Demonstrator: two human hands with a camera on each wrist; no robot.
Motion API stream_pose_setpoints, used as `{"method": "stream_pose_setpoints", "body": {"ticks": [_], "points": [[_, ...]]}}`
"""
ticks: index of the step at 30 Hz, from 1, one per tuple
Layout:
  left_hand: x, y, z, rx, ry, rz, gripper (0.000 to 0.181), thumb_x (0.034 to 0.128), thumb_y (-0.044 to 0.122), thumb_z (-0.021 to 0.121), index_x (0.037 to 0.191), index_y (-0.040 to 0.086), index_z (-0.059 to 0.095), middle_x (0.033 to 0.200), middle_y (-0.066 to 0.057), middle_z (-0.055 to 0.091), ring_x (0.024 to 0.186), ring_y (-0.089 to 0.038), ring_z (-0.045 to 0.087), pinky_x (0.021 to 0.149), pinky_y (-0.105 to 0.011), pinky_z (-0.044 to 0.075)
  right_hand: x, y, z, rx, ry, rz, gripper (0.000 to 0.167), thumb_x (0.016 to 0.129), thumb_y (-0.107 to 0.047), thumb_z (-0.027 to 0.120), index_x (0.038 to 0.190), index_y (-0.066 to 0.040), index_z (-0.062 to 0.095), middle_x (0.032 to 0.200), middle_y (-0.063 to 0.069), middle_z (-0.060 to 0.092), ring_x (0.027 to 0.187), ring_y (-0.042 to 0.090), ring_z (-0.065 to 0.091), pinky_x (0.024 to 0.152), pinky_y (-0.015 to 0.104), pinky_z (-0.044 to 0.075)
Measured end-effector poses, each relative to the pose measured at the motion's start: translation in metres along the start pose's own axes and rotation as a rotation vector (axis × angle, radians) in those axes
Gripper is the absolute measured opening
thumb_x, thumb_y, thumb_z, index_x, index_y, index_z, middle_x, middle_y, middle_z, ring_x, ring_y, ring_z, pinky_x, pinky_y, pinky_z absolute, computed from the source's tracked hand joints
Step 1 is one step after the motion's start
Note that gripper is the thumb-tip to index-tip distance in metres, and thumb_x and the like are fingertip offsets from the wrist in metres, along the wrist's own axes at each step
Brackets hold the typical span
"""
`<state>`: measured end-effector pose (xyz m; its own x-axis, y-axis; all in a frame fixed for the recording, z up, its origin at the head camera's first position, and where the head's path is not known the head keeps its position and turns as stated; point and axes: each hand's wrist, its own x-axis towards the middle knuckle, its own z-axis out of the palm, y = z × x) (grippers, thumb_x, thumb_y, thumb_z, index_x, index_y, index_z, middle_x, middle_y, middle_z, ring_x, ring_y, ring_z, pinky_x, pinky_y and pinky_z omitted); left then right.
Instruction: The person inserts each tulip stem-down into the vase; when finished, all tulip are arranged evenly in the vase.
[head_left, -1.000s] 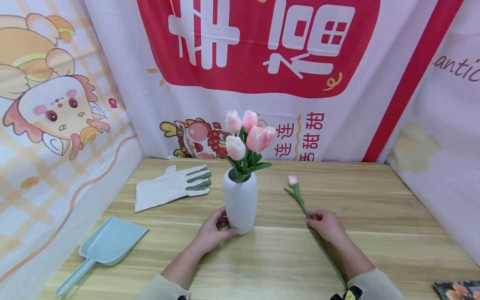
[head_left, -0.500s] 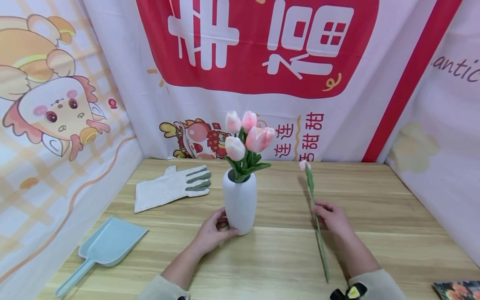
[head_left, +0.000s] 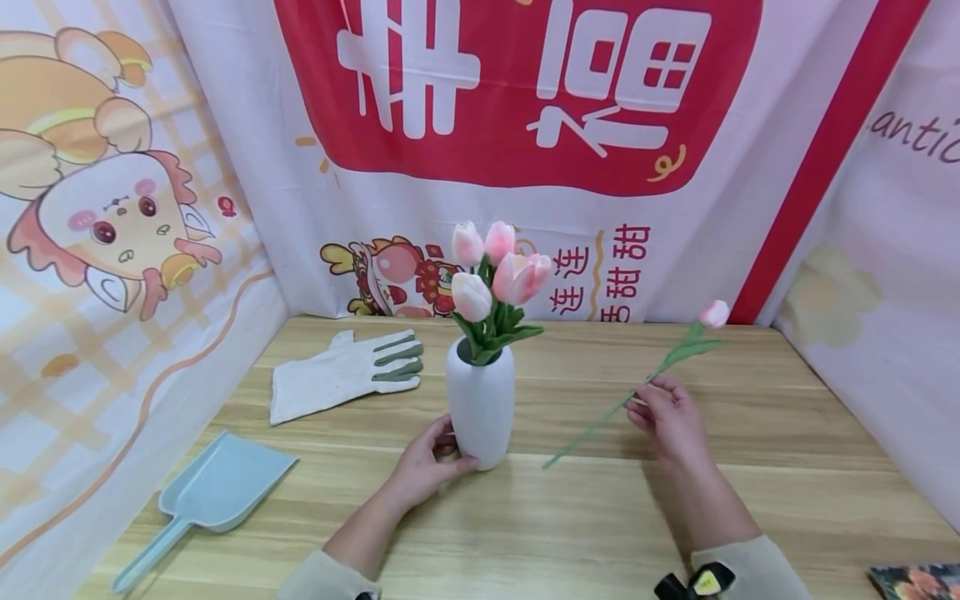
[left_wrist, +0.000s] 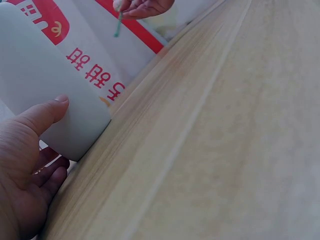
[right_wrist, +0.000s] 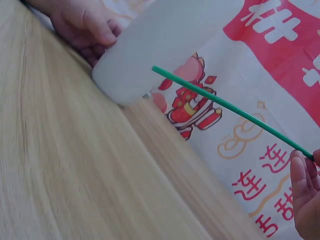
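Note:
A white vase (head_left: 483, 408) stands upright on the wooden table, with several pink-and-white tulips (head_left: 519, 279) and green leaves rising from its mouth. My left hand (head_left: 422, 472) holds the vase low on its left side; in the left wrist view the thumb lies along the wall and the fingers reach round near the base. To the right, my right hand (head_left: 671, 421) pinches the green stem of a single tulip (head_left: 686, 346). Its pink bloom points up and right. The bare stem end (right_wrist: 225, 104) slants down toward the vase without touching it in the head view.
A white work glove with grey-green fingers (head_left: 337, 375) lies at the back left. Nearer on the left is a light blue dustpan (head_left: 225, 483). A floral-printed item (head_left: 918, 581) shows at the lower right corner. Printed cloths (head_left: 525, 179) hang around the table.
My right hand has lifted the tulip and turned it, so the bloom swung from upper left to upper right and the stem end now points left. My left hand and the vase stay put.

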<state>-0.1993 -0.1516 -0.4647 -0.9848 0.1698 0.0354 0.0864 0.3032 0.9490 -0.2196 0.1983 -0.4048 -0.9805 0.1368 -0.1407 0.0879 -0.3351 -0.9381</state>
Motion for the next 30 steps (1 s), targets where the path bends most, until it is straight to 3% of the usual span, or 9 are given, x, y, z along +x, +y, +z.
{"method": "stream_pose_setpoints", "body": {"ticks": [5,10,16,25,30], "points": [[0.001,-0.001,0.0,-0.001,-0.001,-0.006,0.074,0.0757,0.022,0.085,0.14,0.011,0.05,0.126,-0.01,0.064,0.113,-0.025,0.061,0.103,-0.047,0.048,-0.007,-0.013,0.013,0.128,0.025,-0.021,0.019,0.1,-0.009,0.052,0.108,-0.015,0.037,0.077,-0.007,0.065,0.071,0.005,0.069,0.069,0.016,0.057],[0.001,-0.002,0.001,-0.008,-0.002,0.01,0.074,0.0754,0.021,0.085,0.14,0.009,0.05,0.125,-0.011,0.064,0.112,-0.025,0.062,0.102,-0.046,0.048,-0.014,-0.031,0.029,0.287,0.099,-0.032,0.021,0.098,-0.009,0.057,0.104,-0.015,0.038,0.079,-0.003,0.064,0.066,0.008,0.069,0.064,0.016,0.057],[0.001,-0.001,0.0,-0.015,-0.007,0.021,0.074,0.0765,0.019,0.084,0.14,0.006,0.049,0.126,-0.014,0.063,0.112,-0.027,0.062,0.102,-0.046,0.049,-0.022,-0.051,0.046,0.418,0.151,-0.106,0.026,0.095,-0.008,0.061,0.105,-0.015,0.038,0.084,0.001,0.063,0.066,0.011,0.067,0.062,0.017,0.058],[0.0,-0.001,0.0,-0.009,-0.014,0.016,0.075,0.0769,0.021,0.084,0.141,0.007,0.048,0.127,-0.014,0.063,0.113,-0.028,0.061,0.102,-0.046,0.049,-0.034,-0.068,0.066,0.504,0.167,-0.224,0.031,0.091,-0.008,0.067,0.106,-0.012,0.041,0.082,0.004,0.063,0.065,0.013,0.068,0.06,0.019,0.058],[0.0,0.0,0.0,-0.025,-0.01,0.001,0.074,0.0766,0.02,0.085,0.141,0.009,0.049,0.128,-0.012,0.063,0.114,-0.027,0.061,0.103,-0.046,0.048,-0.041,-0.07,0.076,0.474,0.173,-0.301,0.031,0.09,-0.008,0.069,0.109,-0.01,0.045,0.081,0.004,0.066,0.066,0.013,0.069,0.062,0.021,0.059]]}}
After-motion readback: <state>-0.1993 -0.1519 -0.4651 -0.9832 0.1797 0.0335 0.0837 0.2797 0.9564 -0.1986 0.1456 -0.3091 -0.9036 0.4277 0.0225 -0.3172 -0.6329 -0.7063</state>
